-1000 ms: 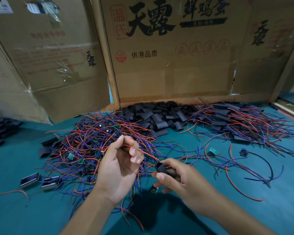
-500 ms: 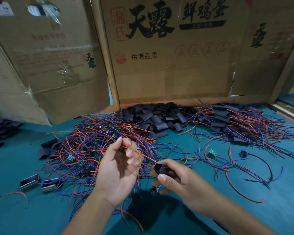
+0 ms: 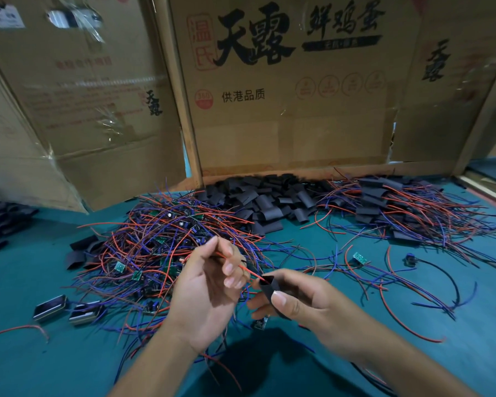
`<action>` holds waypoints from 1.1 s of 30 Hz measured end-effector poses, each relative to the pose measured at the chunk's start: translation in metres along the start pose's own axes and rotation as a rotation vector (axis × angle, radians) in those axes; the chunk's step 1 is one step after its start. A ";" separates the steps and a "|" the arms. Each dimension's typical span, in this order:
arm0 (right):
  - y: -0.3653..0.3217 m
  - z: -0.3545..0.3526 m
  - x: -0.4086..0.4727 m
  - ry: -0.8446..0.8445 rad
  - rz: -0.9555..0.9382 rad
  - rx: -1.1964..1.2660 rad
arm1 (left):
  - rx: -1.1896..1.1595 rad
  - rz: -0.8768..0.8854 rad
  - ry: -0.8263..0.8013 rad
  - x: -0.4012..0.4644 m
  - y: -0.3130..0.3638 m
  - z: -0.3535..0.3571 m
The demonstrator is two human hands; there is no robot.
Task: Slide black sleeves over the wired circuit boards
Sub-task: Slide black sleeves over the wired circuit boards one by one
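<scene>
Head view, looking down, nearest to us: our left hand (image 3: 209,293) is raised palm-up, its fingers curled together and pinching a red wire (image 3: 248,269) that slants down toward the right. Our right hand (image 3: 304,305) sits just beside it, thumb and fingers clamped on a black sleeve (image 3: 269,287) whose open mouth faces the left hand. The tip of the red wire reaches the mouth of that sleeve; we cannot tell how far it goes in. Below the two hands a small circuit board (image 3: 259,323) hangs or lies near the green table (image 3: 40,362); we cannot tell which.

To the left on the table lie two small dark blocks (image 3: 66,309) side by side, and a loose red wire end curls near the edge. Behind the left hand spreads a big tangle of wired boards (image 3: 155,247), red and blue leads crossing over little green boards. To the right a single green board (image 3: 360,258) lies apart among loose wires.

Farther back, a heap of black sleeves (image 3: 264,199) rests against the foot of the cardboard boxes (image 3: 298,110). Right of it lies a second pile (image 3: 398,207), wires mixed with sleeves. The boxes with printed characters stand as a wall behind everything.
</scene>
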State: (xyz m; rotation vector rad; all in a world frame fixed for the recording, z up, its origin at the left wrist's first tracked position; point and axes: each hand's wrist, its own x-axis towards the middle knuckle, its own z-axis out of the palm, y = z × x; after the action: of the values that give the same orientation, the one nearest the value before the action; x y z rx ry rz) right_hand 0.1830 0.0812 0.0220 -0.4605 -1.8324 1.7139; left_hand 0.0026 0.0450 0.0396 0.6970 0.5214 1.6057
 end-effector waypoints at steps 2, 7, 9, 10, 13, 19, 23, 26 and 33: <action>0.001 0.000 0.000 0.017 -0.013 -0.090 | 0.188 0.021 -0.018 -0.003 -0.004 0.001; 0.002 0.000 0.000 0.047 -0.012 -0.143 | 0.585 0.011 -0.088 -0.005 -0.017 0.000; 0.001 0.001 0.000 0.043 -0.008 -0.124 | 0.645 -0.034 -0.128 -0.006 -0.023 0.001; 0.001 0.001 0.000 0.037 -0.003 -0.105 | 0.685 -0.051 -0.144 -0.007 -0.026 0.001; -0.002 0.004 0.000 0.043 0.059 -0.028 | 0.747 -0.113 -0.152 -0.008 -0.033 0.000; -0.012 0.002 0.000 0.173 0.126 0.053 | 0.562 -0.244 -0.060 -0.002 -0.033 -0.007; -0.020 -0.010 -0.002 0.225 0.097 -0.018 | 0.413 -0.277 0.017 0.003 -0.024 -0.010; -0.023 -0.022 -0.005 0.218 0.042 -0.246 | 0.299 -0.260 0.156 0.009 -0.011 -0.010; -0.015 -0.033 -0.007 0.182 -0.018 -0.939 | 0.449 -0.033 0.121 0.003 -0.010 -0.007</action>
State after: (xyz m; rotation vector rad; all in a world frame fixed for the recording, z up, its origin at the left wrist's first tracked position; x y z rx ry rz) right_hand 0.2114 0.1012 0.0352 -0.9144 -2.3916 0.6615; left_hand 0.0048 0.0496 0.0275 0.9198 0.9954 1.5185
